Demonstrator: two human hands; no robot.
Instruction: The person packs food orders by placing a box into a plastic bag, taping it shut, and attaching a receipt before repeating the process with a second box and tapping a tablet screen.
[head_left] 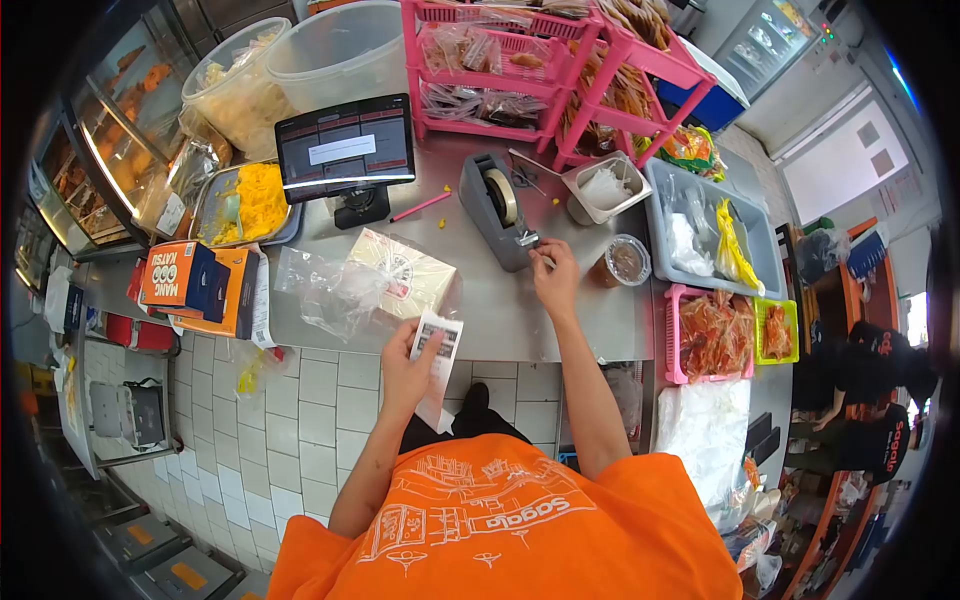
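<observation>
Right hand point(555, 278) at the tape dispenser point(495, 205), left hand point(408, 365) pinching a receipt point(438, 345) at a shop counter.

The person's right arm reaches out over the steel counter point(500, 310), fingertips drawn together at the cutter end of the grey dispenser; whether a strip of tape is between them is too small to tell. The left hand holds the printed receipt upright between thumb and fingers at the counter's near edge, just near of a cream box in a clear plastic bag point(395, 275). A touchscreen till point(345, 145) stands far left of the dispenser, with a pink pen point(420, 207) between them. A lidded plastic cup point(627, 260) sits just right of the right hand, and pink racks of packaged snacks point(540, 70) line the far side.
</observation>
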